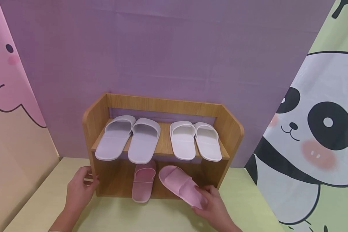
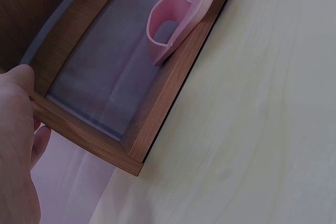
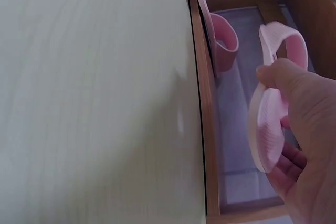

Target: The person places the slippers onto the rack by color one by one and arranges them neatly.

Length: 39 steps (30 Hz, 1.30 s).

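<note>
My right hand (image 1: 213,206) grips a pink slipper (image 1: 181,183) by its heel end, thumb on one side and fingers on the other. The slipper is tilted at the front of the lower level of a wooden shoe rack (image 1: 162,104); the right wrist view shows it held above the bottom board. Another pink slipper (image 1: 143,183) rests on that level, left of it, toe inward. My left hand (image 1: 80,188) pinches the front edge of the rack's left side panel (image 2: 84,132), its fingers partly hidden behind the panel.
On the upper shelf stand a pale lilac pair of slippers (image 1: 143,141) at left and a white pair (image 1: 183,145) at right. The rack stands on a pale yellow tabletop (image 1: 127,216) against a purple backdrop (image 1: 168,51). A panda-print panel (image 1: 293,164) rises at the right.
</note>
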{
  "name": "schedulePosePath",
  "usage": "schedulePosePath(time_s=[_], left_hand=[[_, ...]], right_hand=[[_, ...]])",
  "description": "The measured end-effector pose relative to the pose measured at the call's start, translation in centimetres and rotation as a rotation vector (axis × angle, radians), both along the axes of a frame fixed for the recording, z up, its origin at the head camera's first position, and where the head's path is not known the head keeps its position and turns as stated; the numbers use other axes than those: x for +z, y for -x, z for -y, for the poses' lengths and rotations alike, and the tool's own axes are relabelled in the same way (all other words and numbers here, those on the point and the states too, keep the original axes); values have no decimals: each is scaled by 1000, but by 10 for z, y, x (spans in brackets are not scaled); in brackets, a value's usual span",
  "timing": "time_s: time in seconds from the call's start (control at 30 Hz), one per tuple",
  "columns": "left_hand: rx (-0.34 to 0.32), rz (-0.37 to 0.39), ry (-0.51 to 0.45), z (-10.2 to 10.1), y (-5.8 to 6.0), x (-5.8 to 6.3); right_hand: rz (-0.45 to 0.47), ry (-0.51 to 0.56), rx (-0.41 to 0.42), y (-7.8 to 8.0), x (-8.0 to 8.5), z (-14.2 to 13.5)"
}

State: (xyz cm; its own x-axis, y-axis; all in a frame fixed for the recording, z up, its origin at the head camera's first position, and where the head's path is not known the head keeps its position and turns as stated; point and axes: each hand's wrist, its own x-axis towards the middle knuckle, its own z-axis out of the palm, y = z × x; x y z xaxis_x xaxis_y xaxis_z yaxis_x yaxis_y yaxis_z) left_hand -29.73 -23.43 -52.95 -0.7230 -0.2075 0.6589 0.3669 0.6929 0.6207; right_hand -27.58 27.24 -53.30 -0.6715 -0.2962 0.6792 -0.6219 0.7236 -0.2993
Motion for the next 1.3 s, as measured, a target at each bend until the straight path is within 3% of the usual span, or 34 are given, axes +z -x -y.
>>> schedulePosePath(time_s=[0.2, 0.53, 1.03, 1.3], left_hand=[[1, 13, -2, 0, 2, -2], [4, 23, -5, -2, 3, -2], [14, -5, -2, -3, 2, -2], [12, -54, -8, -1, 2, -1]], right_hand=[[-70, 29, -45, 3, -5, 10], [-74, 106, -96, 6, -2, 26], [232, 216, -216, 11, 7, 53], [126, 184, -227, 17, 4, 70]])
